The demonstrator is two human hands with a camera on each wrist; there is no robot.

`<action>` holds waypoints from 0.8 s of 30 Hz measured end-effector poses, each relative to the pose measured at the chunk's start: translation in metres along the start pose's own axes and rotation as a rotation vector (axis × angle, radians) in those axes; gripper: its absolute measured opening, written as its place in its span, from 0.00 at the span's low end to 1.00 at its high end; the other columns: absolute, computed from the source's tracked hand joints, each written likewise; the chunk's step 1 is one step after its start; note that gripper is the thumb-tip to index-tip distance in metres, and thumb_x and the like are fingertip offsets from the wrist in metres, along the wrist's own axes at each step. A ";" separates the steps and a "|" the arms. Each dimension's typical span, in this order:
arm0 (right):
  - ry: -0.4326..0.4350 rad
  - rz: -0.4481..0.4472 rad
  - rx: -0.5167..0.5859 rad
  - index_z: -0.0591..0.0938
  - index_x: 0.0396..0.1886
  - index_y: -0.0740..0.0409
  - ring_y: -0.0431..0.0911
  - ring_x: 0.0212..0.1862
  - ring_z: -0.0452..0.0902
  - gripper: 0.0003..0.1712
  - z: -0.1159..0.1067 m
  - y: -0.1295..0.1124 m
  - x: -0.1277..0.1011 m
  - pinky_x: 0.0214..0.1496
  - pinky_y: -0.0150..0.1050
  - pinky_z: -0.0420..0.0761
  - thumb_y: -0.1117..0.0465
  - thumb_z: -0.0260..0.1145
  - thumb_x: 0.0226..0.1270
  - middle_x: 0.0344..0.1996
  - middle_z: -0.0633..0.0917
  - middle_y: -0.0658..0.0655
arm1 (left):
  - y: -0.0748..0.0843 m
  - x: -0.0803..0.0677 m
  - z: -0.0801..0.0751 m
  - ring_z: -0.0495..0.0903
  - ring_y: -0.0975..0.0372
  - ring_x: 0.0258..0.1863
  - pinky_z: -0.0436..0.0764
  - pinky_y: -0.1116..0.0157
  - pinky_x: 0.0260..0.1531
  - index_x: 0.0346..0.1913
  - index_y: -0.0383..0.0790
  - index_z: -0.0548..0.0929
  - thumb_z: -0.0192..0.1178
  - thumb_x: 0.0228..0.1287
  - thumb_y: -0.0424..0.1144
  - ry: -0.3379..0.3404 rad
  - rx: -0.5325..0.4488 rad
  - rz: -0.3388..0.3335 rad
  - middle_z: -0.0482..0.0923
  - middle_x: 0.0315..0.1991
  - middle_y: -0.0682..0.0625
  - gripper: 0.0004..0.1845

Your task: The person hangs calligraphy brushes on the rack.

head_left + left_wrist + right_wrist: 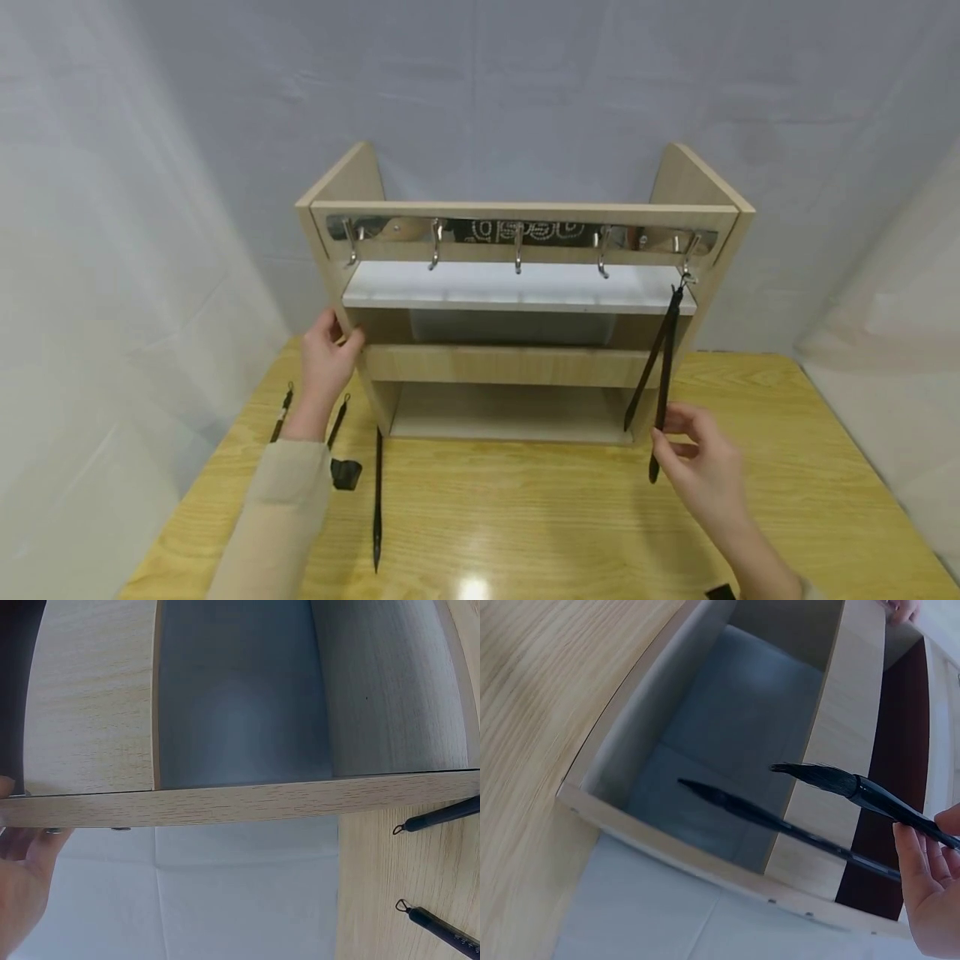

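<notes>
On the wooden table stands a light wood shelf (491, 367) with a row of metal hooks (518, 250) across its front. My left hand (330, 358) grips the shelf's left side panel (247, 801), thumb on one face and fingers on the other. My right hand (701, 458) pinches the lower part of a dark calligraphy brush (821, 778) between thumb and fingers, bristles pointing down. Its top end is at the rightmost hook (690, 254). Beside it a second calligraphy brush (765, 817) hangs from the same hook, tilted to the left, apart from my fingers.
Another calligraphy brush (378, 500) lies on the table in front of the shelf's left corner. Two looped brush handles (339, 421) and a small black block (346, 474) lie near my left forearm. A black object (720, 592) shows at the bottom edge, by my right wrist.
</notes>
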State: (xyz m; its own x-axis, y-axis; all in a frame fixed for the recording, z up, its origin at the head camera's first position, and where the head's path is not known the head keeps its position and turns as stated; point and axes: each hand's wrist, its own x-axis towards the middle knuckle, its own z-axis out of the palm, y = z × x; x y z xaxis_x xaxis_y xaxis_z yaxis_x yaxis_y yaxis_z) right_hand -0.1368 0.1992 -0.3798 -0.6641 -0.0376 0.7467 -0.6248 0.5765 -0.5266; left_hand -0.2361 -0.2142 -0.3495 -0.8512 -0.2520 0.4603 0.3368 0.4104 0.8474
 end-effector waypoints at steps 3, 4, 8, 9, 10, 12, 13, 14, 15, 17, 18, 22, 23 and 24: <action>-0.013 -0.011 -0.002 0.74 0.38 0.73 0.42 0.31 0.78 0.21 0.005 -0.002 0.003 0.29 0.21 0.77 0.84 0.62 0.38 0.28 0.80 0.60 | -0.001 0.000 0.000 0.71 0.46 0.50 0.74 0.55 0.46 0.50 0.26 0.71 0.52 0.54 0.25 0.002 -0.002 0.006 0.72 0.48 0.33 0.18; -0.021 -0.012 0.009 0.74 0.38 0.73 0.44 0.31 0.78 0.21 0.007 -0.002 0.004 0.29 0.21 0.77 0.83 0.62 0.38 0.28 0.80 0.60 | -0.001 0.000 0.000 0.71 0.46 0.50 0.74 0.54 0.46 0.50 0.26 0.71 0.52 0.54 0.25 0.002 -0.002 0.008 0.72 0.48 0.33 0.18; -0.043 -0.023 0.016 0.74 0.40 0.72 0.48 0.30 0.78 0.23 0.014 -0.003 0.007 0.28 0.22 0.77 0.82 0.63 0.39 0.28 0.80 0.60 | -0.001 0.000 0.000 0.71 0.46 0.49 0.75 0.54 0.45 0.50 0.26 0.71 0.52 0.54 0.24 0.004 -0.004 0.016 0.72 0.48 0.33 0.18; -0.050 -0.025 0.016 0.74 0.40 0.71 0.48 0.30 0.78 0.23 0.016 -0.003 0.008 0.27 0.22 0.77 0.82 0.64 0.39 0.29 0.80 0.59 | -0.001 0.000 0.000 0.71 0.46 0.49 0.75 0.54 0.45 0.50 0.25 0.71 0.52 0.54 0.24 0.004 -0.005 0.015 0.72 0.48 0.34 0.18; -0.054 -0.027 0.017 0.74 0.40 0.71 0.47 0.30 0.78 0.23 0.017 -0.003 0.009 0.27 0.22 0.77 0.82 0.64 0.39 0.29 0.80 0.59 | -0.001 0.000 0.000 0.71 0.46 0.50 0.75 0.54 0.45 0.50 0.25 0.71 0.52 0.54 0.24 0.003 -0.006 0.015 0.72 0.48 0.34 0.18; -0.061 -0.025 0.010 0.74 0.40 0.70 0.46 0.30 0.77 0.23 0.020 -0.004 0.010 0.26 0.22 0.77 0.82 0.65 0.39 0.29 0.80 0.58 | -0.001 0.000 0.000 0.71 0.46 0.50 0.75 0.54 0.45 0.50 0.25 0.71 0.52 0.54 0.24 0.003 -0.006 0.014 0.72 0.48 0.33 0.18; -0.063 -0.023 0.014 0.74 0.40 0.70 0.45 0.30 0.77 0.23 0.022 -0.004 0.011 0.26 0.22 0.77 0.82 0.65 0.39 0.29 0.80 0.58 | -0.001 0.000 0.000 0.71 0.47 0.50 0.74 0.54 0.45 0.51 0.25 0.71 0.52 0.54 0.24 0.002 -0.006 0.013 0.72 0.48 0.33 0.18; -0.064 -0.021 0.018 0.75 0.40 0.70 0.45 0.30 0.77 0.23 0.023 -0.004 0.011 0.26 0.22 0.77 0.82 0.65 0.40 0.29 0.80 0.58 | -0.001 0.000 0.000 0.71 0.47 0.50 0.74 0.54 0.46 0.51 0.25 0.71 0.52 0.54 0.24 0.001 -0.006 0.011 0.72 0.48 0.33 0.18; -0.063 -0.020 0.025 0.75 0.40 0.70 0.44 0.30 0.76 0.22 0.024 -0.003 0.012 0.25 0.23 0.77 0.82 0.65 0.40 0.29 0.80 0.58 | -0.001 0.000 0.000 0.71 0.47 0.50 0.74 0.54 0.46 0.51 0.25 0.71 0.52 0.54 0.24 0.001 -0.006 0.009 0.72 0.48 0.33 0.18; -0.061 -0.021 0.031 0.75 0.40 0.70 0.42 0.29 0.76 0.22 0.027 -0.003 0.013 0.24 0.23 0.77 0.81 0.66 0.40 0.29 0.80 0.57 | -0.002 0.000 0.000 0.71 0.47 0.50 0.74 0.54 0.46 0.50 0.25 0.71 0.51 0.55 0.25 0.000 -0.004 0.009 0.72 0.48 0.33 0.18; -0.063 -0.019 0.035 0.75 0.40 0.69 0.41 0.29 0.75 0.22 0.027 -0.003 0.013 0.24 0.23 0.77 0.81 0.66 0.40 0.29 0.80 0.57 | -0.002 0.000 0.000 0.71 0.47 0.50 0.74 0.54 0.46 0.50 0.25 0.71 0.51 0.55 0.25 -0.001 -0.004 0.009 0.72 0.48 0.34 0.18; -0.074 -0.009 0.030 0.75 0.39 0.68 0.39 0.28 0.75 0.21 0.030 -0.003 0.015 0.23 0.23 0.76 0.82 0.65 0.40 0.28 0.80 0.55 | -0.001 0.000 0.000 0.71 0.47 0.50 0.74 0.53 0.46 0.50 0.25 0.71 0.51 0.55 0.25 -0.002 0.002 0.013 0.72 0.48 0.33 0.17; -0.078 -0.002 0.029 0.75 0.38 0.68 0.39 0.28 0.75 0.21 0.030 -0.003 0.016 0.23 0.23 0.76 0.82 0.65 0.41 0.28 0.80 0.55 | -0.001 0.000 0.000 0.71 0.47 0.50 0.74 0.53 0.46 0.49 0.25 0.71 0.51 0.55 0.25 -0.003 0.003 0.015 0.72 0.48 0.33 0.17; -0.082 0.000 0.025 0.75 0.38 0.68 0.39 0.28 0.75 0.21 0.031 -0.003 0.016 0.23 0.23 0.76 0.82 0.65 0.41 0.27 0.80 0.55 | -0.001 0.000 0.000 0.71 0.46 0.50 0.74 0.53 0.46 0.49 0.25 0.71 0.51 0.54 0.25 -0.002 0.005 0.016 0.72 0.48 0.33 0.17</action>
State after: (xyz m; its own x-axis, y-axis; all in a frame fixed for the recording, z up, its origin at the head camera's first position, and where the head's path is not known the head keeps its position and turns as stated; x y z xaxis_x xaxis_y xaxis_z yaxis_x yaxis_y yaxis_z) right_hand -0.1579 0.1717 -0.3785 -0.6952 -0.1050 0.7111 -0.6340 0.5557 -0.5378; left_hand -0.2366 -0.2147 -0.3503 -0.8466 -0.2438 0.4732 0.3480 0.4191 0.8386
